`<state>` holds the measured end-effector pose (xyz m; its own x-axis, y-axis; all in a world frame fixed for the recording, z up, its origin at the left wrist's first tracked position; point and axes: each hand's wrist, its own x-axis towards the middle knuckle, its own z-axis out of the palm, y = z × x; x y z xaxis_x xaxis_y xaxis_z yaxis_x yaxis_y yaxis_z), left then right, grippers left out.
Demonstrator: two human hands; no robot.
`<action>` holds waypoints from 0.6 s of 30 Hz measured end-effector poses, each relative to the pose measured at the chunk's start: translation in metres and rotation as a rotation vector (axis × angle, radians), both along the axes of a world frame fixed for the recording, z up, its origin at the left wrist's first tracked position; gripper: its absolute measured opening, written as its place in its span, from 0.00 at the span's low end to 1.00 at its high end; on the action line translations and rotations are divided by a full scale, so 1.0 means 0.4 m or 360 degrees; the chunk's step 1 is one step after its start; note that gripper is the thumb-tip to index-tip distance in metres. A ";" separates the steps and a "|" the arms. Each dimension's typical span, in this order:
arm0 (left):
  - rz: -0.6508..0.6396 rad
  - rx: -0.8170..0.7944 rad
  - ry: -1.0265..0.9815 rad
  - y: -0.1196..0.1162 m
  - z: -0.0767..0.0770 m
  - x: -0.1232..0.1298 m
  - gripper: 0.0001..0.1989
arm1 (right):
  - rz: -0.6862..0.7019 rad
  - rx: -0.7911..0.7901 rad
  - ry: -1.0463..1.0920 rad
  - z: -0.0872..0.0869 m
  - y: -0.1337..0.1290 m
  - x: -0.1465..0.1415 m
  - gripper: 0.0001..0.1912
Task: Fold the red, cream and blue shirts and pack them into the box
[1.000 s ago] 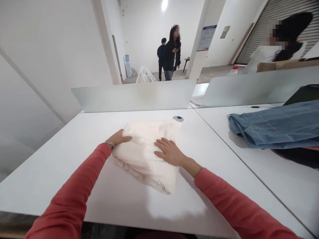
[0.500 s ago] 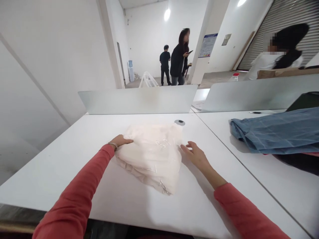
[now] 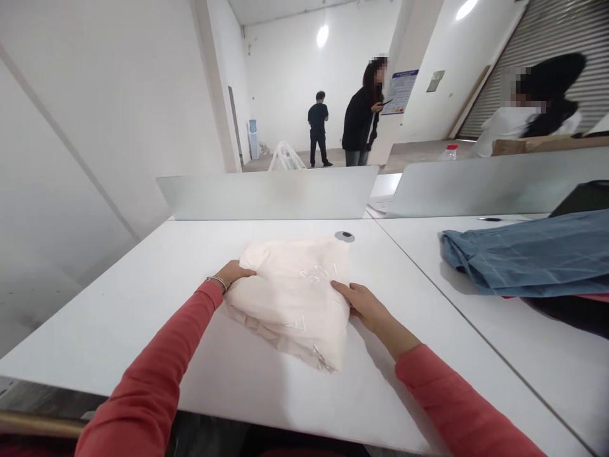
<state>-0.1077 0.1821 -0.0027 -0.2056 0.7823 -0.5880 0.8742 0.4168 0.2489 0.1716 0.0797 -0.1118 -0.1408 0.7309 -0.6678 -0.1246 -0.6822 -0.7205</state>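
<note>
White desk (image 3: 118, 330) under a bright ceiling lamp (image 3: 322, 35), frosted divider panel (image 3: 266, 197) along its far edge. Folded cream fabric bundle (image 3: 290, 298) mid-desk, just short of a round grommet (image 3: 344, 236). Left hand (image 3: 231, 274) up against the bundle's left side, fingers pressed together, no pinch. Right hand (image 3: 364, 306) at the right edge, fingers together and slightly extended, tips on top, no pinch either. Folded blue fabric (image 3: 523, 254) over on the neighbouring desk.

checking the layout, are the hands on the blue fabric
No, left hand and right hand touch the off-white bundle; the blue fabric lies on the next desk.
</note>
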 end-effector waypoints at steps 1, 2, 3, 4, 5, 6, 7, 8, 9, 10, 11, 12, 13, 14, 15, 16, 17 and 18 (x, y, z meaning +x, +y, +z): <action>0.0006 0.0012 -0.0052 -0.006 0.004 0.003 0.22 | -0.0012 0.0029 0.0016 0.002 -0.002 0.001 0.29; 0.0012 0.0024 -0.0100 -0.012 0.008 0.007 0.22 | -0.0031 0.0056 0.0031 0.006 -0.005 0.001 0.31; 0.0018 0.0035 -0.0141 -0.019 0.012 0.012 0.22 | -0.0054 0.0078 0.0052 0.010 -0.008 0.001 0.34; 0.0026 0.0046 -0.0174 -0.026 0.016 0.017 0.22 | -0.0082 0.0090 0.0092 0.015 -0.011 -0.001 0.35; 0.0033 0.0057 -0.0200 -0.034 0.020 0.023 0.22 | -0.0113 0.0096 0.0146 0.019 -0.013 -0.003 0.35; 0.0037 0.0069 -0.0222 -0.041 0.023 0.028 0.22 | -0.0135 0.0103 0.0215 0.022 -0.015 -0.005 0.35; 0.0038 0.0085 -0.0240 -0.049 0.026 0.034 0.21 | -0.0154 0.0111 0.0287 0.025 -0.018 -0.007 0.34; 0.0037 0.0105 -0.0256 -0.056 0.029 0.040 0.21 | -0.0170 0.0111 0.0353 0.026 -0.019 -0.009 0.32; 0.0033 0.0128 -0.0268 -0.062 0.032 0.046 0.20 | -0.0189 0.0103 0.0406 0.026 -0.021 -0.010 0.31; 0.0027 0.0155 -0.0276 -0.069 0.035 0.051 0.20 | -0.0205 0.0087 0.0442 0.025 -0.023 -0.011 0.30; 0.0020 0.0186 -0.0278 -0.076 0.038 0.055 0.19 | -0.0225 0.0067 0.0458 0.025 -0.025 -0.012 0.29; 0.0012 0.0218 -0.0274 -0.082 0.041 0.059 0.19 | -0.0255 0.0043 0.0460 0.025 -0.027 -0.012 0.29; 0.0002 0.0250 -0.0264 -0.088 0.045 0.062 0.19 | -0.0288 0.0021 0.0451 0.028 -0.028 -0.012 0.28; -0.0012 0.0282 -0.0249 -0.094 0.049 0.066 0.19 | -0.0313 0.0002 0.0438 0.033 -0.029 -0.012 0.28; -0.0032 0.0311 -0.0230 -0.100 0.054 0.071 0.19 | -0.0332 -0.0005 0.0424 0.041 -0.028 -0.012 0.27; -0.0056 0.0338 -0.0205 -0.105 0.059 0.078 0.18 | -0.0340 -0.0001 0.0410 0.052 -0.027 -0.013 0.27; -0.0086 0.0362 -0.0178 -0.110 0.063 0.088 0.17 | -0.0336 0.0017 0.0393 0.066 -0.024 -0.014 0.28; -0.0120 0.0387 -0.0147 -0.114 0.068 0.100 0.17 | -0.0317 0.0044 0.0370 0.082 -0.019 -0.016 0.29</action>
